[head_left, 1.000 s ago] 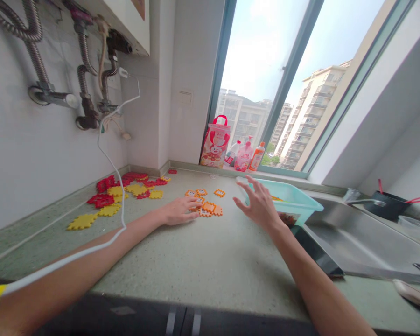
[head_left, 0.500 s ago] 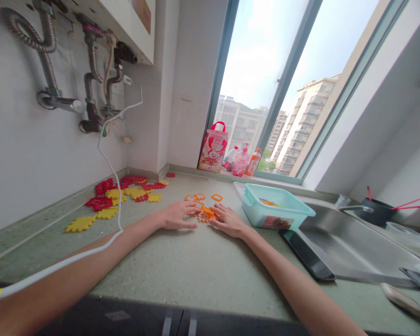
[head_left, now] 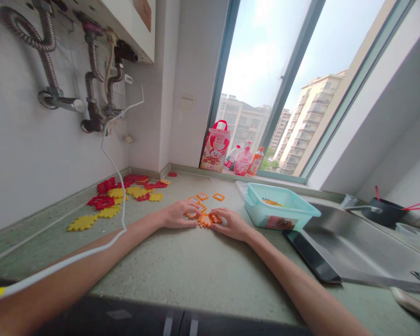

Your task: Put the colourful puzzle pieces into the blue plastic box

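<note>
My left hand (head_left: 180,214) rests low over the worktop with its fingers curled round an orange notched plastic tile (head_left: 192,215). Opposite it, my right hand (head_left: 233,225) has thumb and fingers closed on another orange notched tile (head_left: 215,218). Between the two hands lies a rounder orange tile (head_left: 205,220), close against the right-hand one; whether they are joined I cannot tell. Just beyond the fingers are more orange tiles with open window-like frames, among them a frame tile (head_left: 219,197) standing apart on the right.
Red tiles (head_left: 107,185) and yellow tiles (head_left: 82,222) are heaped at the left. A white cable (head_left: 122,205) crosses above my left forearm. To the right stand a turquoise basin (head_left: 283,219) with tiles inside, a black flat slab (head_left: 313,256) and a steel sink (head_left: 357,247).
My fingers have curled in from a flatter spread, closing on orange tiles. The rounder tile now shows between my hands, nearer to me. The view has shifted slightly.
</note>
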`<state>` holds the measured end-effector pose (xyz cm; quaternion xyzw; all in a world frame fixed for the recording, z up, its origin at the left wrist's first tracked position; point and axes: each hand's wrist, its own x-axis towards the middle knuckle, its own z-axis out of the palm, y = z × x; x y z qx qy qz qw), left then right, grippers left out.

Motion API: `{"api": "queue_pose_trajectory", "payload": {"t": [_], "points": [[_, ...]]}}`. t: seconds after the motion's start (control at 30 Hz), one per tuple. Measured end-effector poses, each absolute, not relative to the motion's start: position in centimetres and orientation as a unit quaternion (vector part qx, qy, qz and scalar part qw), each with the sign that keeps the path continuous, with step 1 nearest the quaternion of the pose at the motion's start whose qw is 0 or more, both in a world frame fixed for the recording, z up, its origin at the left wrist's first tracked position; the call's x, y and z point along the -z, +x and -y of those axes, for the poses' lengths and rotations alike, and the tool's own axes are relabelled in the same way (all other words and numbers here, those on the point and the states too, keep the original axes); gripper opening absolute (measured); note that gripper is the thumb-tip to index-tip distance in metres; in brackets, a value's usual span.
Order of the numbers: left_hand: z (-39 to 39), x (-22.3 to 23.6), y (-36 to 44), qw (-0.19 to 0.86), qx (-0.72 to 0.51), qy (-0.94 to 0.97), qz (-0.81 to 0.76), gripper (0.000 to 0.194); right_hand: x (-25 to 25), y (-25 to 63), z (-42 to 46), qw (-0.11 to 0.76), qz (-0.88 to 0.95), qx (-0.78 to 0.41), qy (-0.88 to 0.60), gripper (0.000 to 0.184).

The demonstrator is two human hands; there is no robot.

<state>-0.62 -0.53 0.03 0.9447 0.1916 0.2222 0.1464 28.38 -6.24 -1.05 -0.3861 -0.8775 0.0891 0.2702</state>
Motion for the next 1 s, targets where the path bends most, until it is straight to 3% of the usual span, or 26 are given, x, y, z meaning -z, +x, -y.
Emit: {"api": "queue_pose_trajectory", "payload": {"t": [0.37, 0.57, 0.77, 1.0], "points": [[0.7, 0.2, -0.5, 0.148, -0.276, 0.937, -0.158, 0.011, 0.8, 28.9, 6.6, 0.291, 0.868, -0.091, -0.392, 0.04], [0.4, 0.3, -0.8, 0.13, -0.259, 0.94, -0.179, 0.014, 0.0, 30.8, 6.0, 0.276, 0.862, -0.09, -0.416, 0.04], [0.1, -0.4, -1.7, 0.058, -0.239, 0.943, -0.223, 0.038, 0.7, 31.3, 5.5, 0.25, 0.862, -0.1, -0.429, 0.033], [-0.2, -1.0, -2.5, 0.001, -0.202, 0.944, -0.26, 0.03, 0.3, 30.5, 6.2, 0.242, 0.874, -0.112, -0.406, 0.04]]}}
